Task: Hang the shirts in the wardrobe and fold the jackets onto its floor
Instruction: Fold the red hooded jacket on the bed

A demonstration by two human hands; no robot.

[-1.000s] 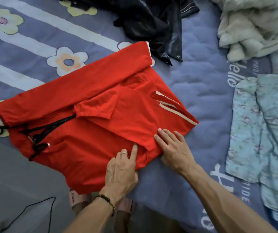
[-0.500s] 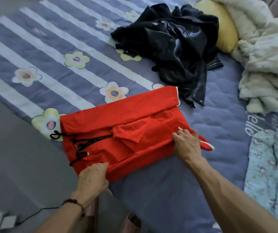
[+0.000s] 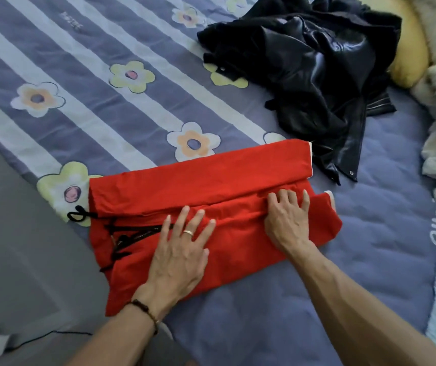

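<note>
Your left hand [image 3: 182,249]: flat, fingers spread on red jacket [image 3: 211,180] | your right hand [image 3: 286,220]: palm down, fingers slightly apart, pressing fold | bed [image 3: 264,326]

A bed fills most of the view, covered by a blue-grey quilt [image 3: 137,107] with pale stripes and printed flowers. A grey floor [image 3: 19,260] runs along its left edge. Soft, even light falls across the bedding, casting no hard shadows.

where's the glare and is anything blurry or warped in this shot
Head view: glare sits on the glossy black leather jacket; the bedsheet stripes bow from wide-angle distortion; the red jacket and both flat hands look sharp, corners slightly soft.
</note>
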